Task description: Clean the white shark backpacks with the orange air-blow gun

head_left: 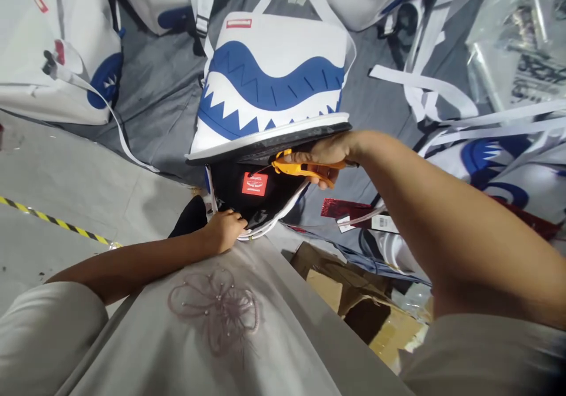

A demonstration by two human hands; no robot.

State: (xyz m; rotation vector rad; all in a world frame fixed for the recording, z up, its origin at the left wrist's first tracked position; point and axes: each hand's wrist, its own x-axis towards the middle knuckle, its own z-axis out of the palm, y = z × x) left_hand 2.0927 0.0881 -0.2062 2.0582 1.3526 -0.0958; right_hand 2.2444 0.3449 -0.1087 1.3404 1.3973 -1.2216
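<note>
My right hand (329, 154) is wrapped round an orange hand tool (305, 166), which looks like a tagging gun, over the mouth of a backpack (283, 48). The backpack is white with a blue band and white shark teeth, and its zipped top gapes towards me. A thin line runs from the tool's tip to a red square label (254, 184) on the black lining. My left hand (227, 229) grips the near rim of the opening, fingers curled over the edge. The bag's deeper inside is dark.
More white backpacks (53, 48) with loose straps lie on the grey cloth (154, 89). Red tags (345, 208) lie to the right, near a torn cardboard box (362, 302). Clear plastic packaging (522, 48) is at the upper right. Striped tape (57, 222) marks the floor.
</note>
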